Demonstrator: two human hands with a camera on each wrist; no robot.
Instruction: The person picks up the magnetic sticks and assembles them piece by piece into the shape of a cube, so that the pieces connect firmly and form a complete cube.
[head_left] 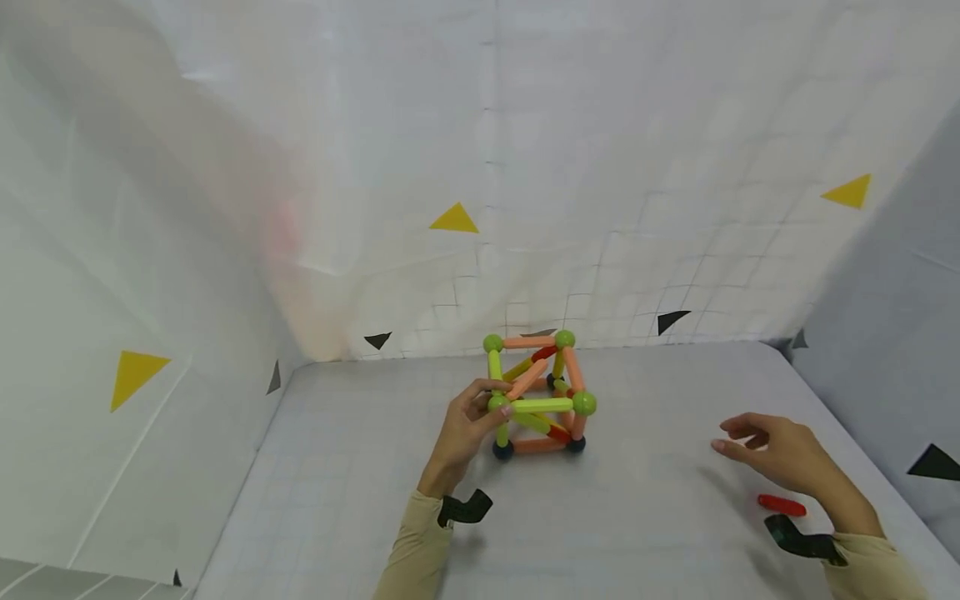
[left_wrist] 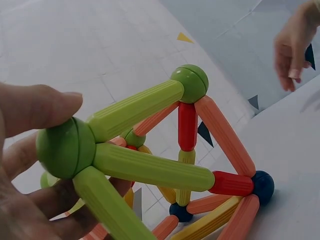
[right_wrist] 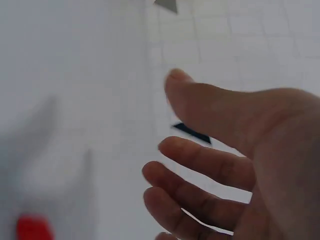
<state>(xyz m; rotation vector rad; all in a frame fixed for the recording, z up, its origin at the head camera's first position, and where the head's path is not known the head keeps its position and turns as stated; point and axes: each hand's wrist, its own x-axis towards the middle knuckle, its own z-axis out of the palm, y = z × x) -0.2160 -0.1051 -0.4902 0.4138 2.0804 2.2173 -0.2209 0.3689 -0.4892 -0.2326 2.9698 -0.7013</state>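
Observation:
A box-shaped frame of ball-and-stick pieces (head_left: 542,405) stands on the white table, with green balls at its upper corners and dark blue ones below. At its near left upper corner, my left hand (head_left: 463,429) grips a green ball (left_wrist: 67,147), thumb on one side and fingers behind. Lime sticks (left_wrist: 155,167) run out from that ball, one ending in a short red piece (left_wrist: 232,183) by a dark blue ball (left_wrist: 263,188). My right hand (head_left: 780,450) hovers over the right part of the table, fingers loosely bent, holding nothing. A red stick (head_left: 782,505) lies below it.
White sheet walls rise behind the table and at both sides, marked with yellow triangles (head_left: 455,218) and black ones (head_left: 672,321). A dark strap piece (head_left: 804,540) juts from the right wrist, another (head_left: 467,507) from the left.

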